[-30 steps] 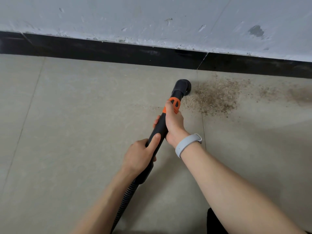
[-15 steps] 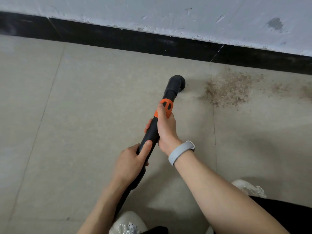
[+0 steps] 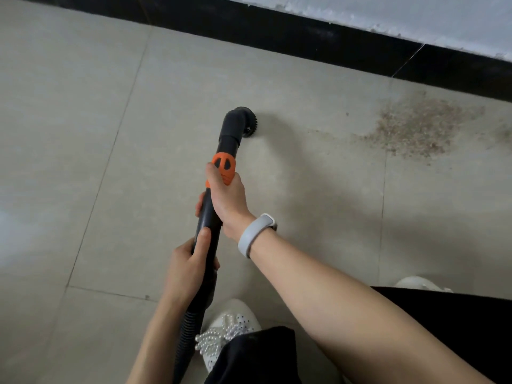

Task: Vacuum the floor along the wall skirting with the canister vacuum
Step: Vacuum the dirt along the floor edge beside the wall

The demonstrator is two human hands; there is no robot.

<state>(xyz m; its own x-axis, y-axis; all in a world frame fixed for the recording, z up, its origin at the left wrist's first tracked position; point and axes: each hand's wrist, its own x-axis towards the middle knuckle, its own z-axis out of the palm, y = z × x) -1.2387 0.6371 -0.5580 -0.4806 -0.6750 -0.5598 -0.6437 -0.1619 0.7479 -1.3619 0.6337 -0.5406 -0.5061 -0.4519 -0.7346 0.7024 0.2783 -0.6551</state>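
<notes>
Both the left hand (image 3: 188,261) and right hand (image 3: 227,195) grip the stiff, light wand (image 3: 210,214); dirt (image 3: 415,128) lies at three o'clock.

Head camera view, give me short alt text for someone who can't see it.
Both hands grip a black vacuum wand, left hand below right hand, its brush head on the beige tiled floor. A patch of brown dirt lies to its right, near the black skirting.

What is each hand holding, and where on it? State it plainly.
Both hold the vacuum wand: the right hand grips at the orange collar, and the left hand grips lower, just above the ribbed hose.
</notes>
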